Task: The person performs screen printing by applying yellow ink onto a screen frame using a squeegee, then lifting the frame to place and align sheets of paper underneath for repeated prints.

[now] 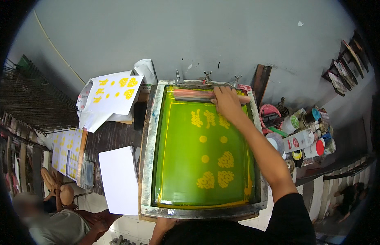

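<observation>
A screen-printing frame (148, 163) with green mesh (179, 153) lies in front of me, its mesh marked with yellow dots and patterned shapes. Across its far end rests a long reddish squeegee (193, 94). My right hand (227, 100) is closed over the squeegee's upper side, right of its middle, with the forearm stretching over the mesh's right part. Down at the near edge of the frame, my left hand (167, 222) is partly covered by the rim, so its fingers are hidden. Yellow ink lines the mesh's borders.
Left of the frame lie blank white paper (119, 179), yellow-printed sheets (114, 93) and a phone (89, 173). Hinge clamps (207, 77) hold the far rim. Ink tubs and bottles (298, 141) crowd the right. A seated person (67, 224) is at lower left; another (349, 200) is far right.
</observation>
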